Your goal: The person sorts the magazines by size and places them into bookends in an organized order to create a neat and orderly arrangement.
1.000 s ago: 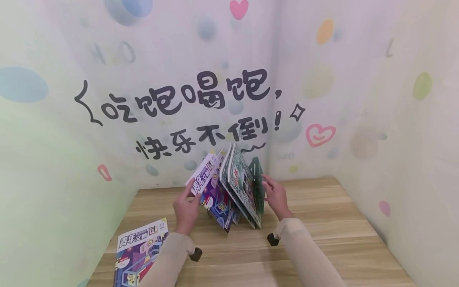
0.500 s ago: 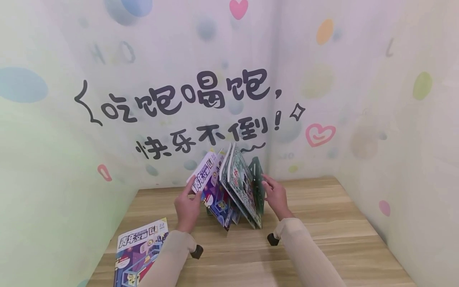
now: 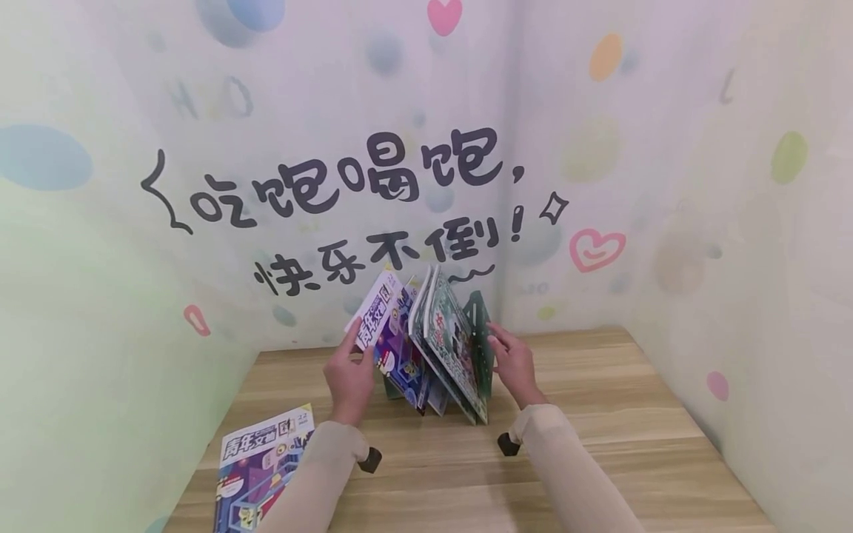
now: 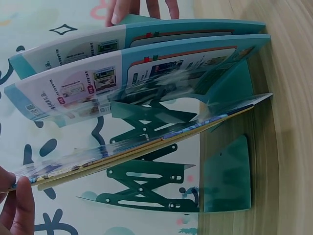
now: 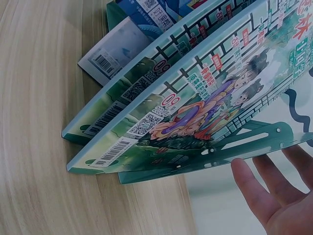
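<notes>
My left hand (image 3: 349,377) pinches the edge of a purple-and-white magazine (image 3: 383,329), which stands tilted in a green metal expanding book rack (image 4: 146,198). In the left wrist view, the thumb and fingertips (image 4: 24,196) grip its far corner. Another thin magazine stands close beside it. To its right lean two green illustrated magazines (image 3: 456,348), their covers plain in the right wrist view. With fingers extended, my right hand (image 3: 516,366) touches the rack's right end plate (image 3: 480,333). The rack's lattice is mostly hidden behind the magazines in the head view.
Another purple-and-white magazine (image 3: 260,459) lies flat at the table's front left, partly covered by the left sleeve. The wooden table (image 3: 600,414) meets printed walls at the back and sides; the rack stands near the back wall (image 3: 426,89).
My left hand has raised the purple magazine slightly and shifted it back, so its lower corner sits farther into the rack. The right hand stays at the end plate.
</notes>
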A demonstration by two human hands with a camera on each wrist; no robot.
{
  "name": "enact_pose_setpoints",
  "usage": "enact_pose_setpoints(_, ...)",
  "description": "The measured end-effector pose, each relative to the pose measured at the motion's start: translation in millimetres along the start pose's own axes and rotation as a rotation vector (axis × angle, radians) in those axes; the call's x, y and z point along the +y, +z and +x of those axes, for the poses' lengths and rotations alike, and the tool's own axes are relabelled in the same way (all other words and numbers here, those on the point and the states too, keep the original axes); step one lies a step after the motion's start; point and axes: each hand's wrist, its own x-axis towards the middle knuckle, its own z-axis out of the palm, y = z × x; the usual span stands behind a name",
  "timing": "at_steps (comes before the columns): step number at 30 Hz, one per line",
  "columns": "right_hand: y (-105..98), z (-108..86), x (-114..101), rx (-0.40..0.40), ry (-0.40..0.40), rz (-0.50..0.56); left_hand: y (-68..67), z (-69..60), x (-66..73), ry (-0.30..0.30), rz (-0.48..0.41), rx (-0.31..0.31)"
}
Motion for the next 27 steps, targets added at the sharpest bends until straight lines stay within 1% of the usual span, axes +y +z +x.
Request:
enact_pose_setpoints(6,0,-0.8,0,-0.005,0.006,-0.004,6.1,-0.4,0.7,-0.045,-0.012,-0.031)
enact_pose_setpoints(13,0,-0.9,-1,0.005,0.006,-0.002,19.3,-1.2,-6.8,-0.064,-0.007,-0.015)
enact_pose_setpoints(17,1,-1.1,-1,-0.001,0.01,0.013,25.4,-2.8,-8.2,-0.091,-0.005,-0.02)
enact_pose_setpoints(24,0,-2.1,-3,-0.004,0.015,0.028,33.7,-3.1,-9.5,-0.066,0.038,-0.008)
enact_pose_setpoints(27,0,-2.1,-3,0.001,0.012,0.023,36.7,-3.5,-10.6,-0.057,0.056,-0.013)
